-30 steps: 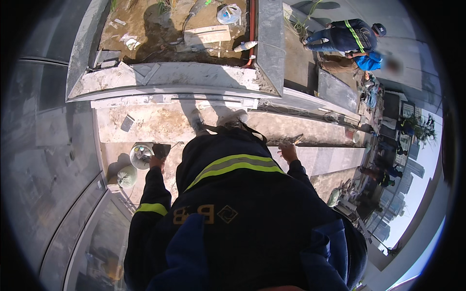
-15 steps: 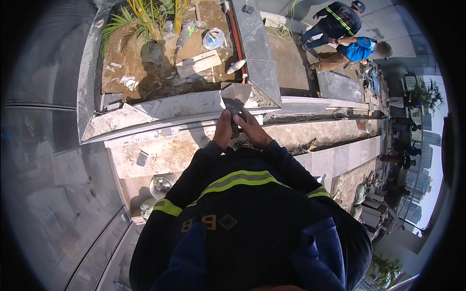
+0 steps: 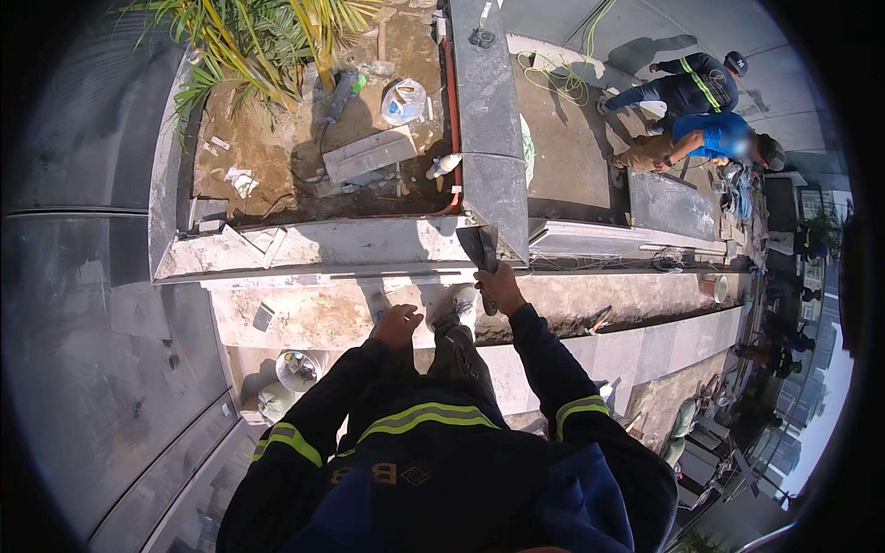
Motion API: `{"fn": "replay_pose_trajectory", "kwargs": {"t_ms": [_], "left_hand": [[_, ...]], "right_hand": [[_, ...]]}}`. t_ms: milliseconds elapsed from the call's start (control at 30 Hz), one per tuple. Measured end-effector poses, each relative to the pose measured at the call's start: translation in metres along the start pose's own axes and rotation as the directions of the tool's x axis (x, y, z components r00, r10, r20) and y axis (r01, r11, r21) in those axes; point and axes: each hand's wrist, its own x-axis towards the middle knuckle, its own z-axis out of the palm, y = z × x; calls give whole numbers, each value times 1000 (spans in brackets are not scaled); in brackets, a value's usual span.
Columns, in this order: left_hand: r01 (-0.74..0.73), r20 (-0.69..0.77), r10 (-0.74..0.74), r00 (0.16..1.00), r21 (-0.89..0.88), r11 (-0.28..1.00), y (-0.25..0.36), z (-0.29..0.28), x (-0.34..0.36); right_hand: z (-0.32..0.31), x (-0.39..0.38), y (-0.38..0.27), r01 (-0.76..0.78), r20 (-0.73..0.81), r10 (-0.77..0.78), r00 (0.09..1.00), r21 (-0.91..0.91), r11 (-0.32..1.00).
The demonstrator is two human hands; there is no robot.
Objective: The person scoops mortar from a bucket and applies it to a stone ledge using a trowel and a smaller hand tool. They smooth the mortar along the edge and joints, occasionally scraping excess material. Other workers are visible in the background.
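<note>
My right hand (image 3: 500, 288) is wrapped round the handle of a trowel (image 3: 478, 246). Its dark, flat blade points away from me, over the near corner of the stone planter edge (image 3: 498, 198). To the left and a little nearer, my left hand (image 3: 398, 326) hangs above the dusty walkway, with loosely bent fingers and nothing visible in them. A whitish ledge (image 3: 359, 241) along the planter's front lies beyond both hands. My shoe (image 3: 464, 302) shows on the ground between them.
The planter holds a palm (image 3: 304, 46), a board (image 3: 371, 155), an angle grinder (image 3: 347, 94), a plastic bag (image 3: 404, 101) and a bottle (image 3: 443, 166). A bucket (image 3: 300, 369) stands at left. Two people (image 3: 705, 138) work at far right, near a yellow-green cable (image 3: 562, 78).
My left hand has come off the trowel and dropped nearer to me, leftward. The right hand has moved right and slightly nearer with the trowel. Both co-workers have shifted, one bending lower.
</note>
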Motion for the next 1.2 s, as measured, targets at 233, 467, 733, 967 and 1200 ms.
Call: {"fn": "replay_pose_trajectory", "kwargs": {"t_ms": [233,467,733,967,1200], "left_hand": [[-118,-136,162,977,288,950,-50,-2,188],[-314,-103,442,891,564,764,-51,51,431],[-488,96,635,767,729,480,-59,54,465],[-581,142,644,752,603,546,-71,51,474],[-435,-79,561,824,547,715,-120,70,437]], "right_hand": [[-48,265,47,321,-167,-398,902,-357,877],[-11,354,118,232,-433,-647,627,-689,686],[-20,357,122,172,-369,-744,557,-825,538],[-16,359,128,146,-379,-712,591,-818,556],[-16,361,122,190,-364,-714,598,-801,567]]}}
